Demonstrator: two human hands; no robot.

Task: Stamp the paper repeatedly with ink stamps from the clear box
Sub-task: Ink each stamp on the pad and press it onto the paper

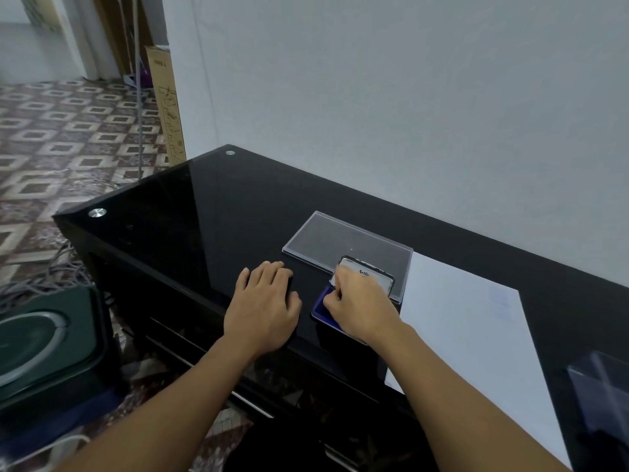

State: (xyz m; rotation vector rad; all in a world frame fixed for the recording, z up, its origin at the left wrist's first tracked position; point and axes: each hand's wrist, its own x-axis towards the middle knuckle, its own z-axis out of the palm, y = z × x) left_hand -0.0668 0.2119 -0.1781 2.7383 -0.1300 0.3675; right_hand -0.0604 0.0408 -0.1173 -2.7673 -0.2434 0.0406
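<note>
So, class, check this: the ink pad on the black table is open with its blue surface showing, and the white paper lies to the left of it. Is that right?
Not quite. The head view shows the white paper lying to the right of the ink pad, not to the left. The rest holds: the pad is open with its blue surface showing.

Left hand flat on black table, right hand curled over blue ink pad, paper beside

The ink pad lid shows "Artli", the rest hidden; print on the cardboard box is unreadable.
</note>
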